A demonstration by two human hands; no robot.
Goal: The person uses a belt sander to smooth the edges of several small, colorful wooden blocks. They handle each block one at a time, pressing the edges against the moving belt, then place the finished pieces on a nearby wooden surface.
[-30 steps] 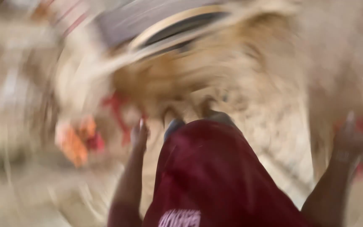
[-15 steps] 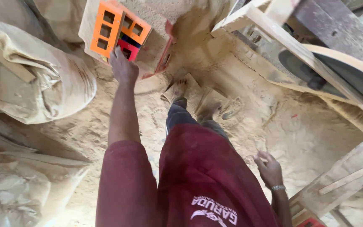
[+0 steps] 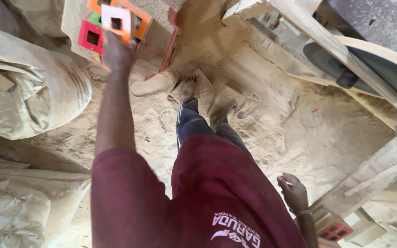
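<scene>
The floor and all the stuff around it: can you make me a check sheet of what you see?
Surface: sawdust floor, footprints in it.
Job's things: white square frame with a hole, raised in the left hand; red frame and orange frame behind it.
Clutter: full sacks at left; red grid block near the right hand.
Hands: left shut on the white frame; right open, empty, hanging low.
Cables: nothing seen.
Surroundings: wooden machine frame and a big wheel at right.
</scene>
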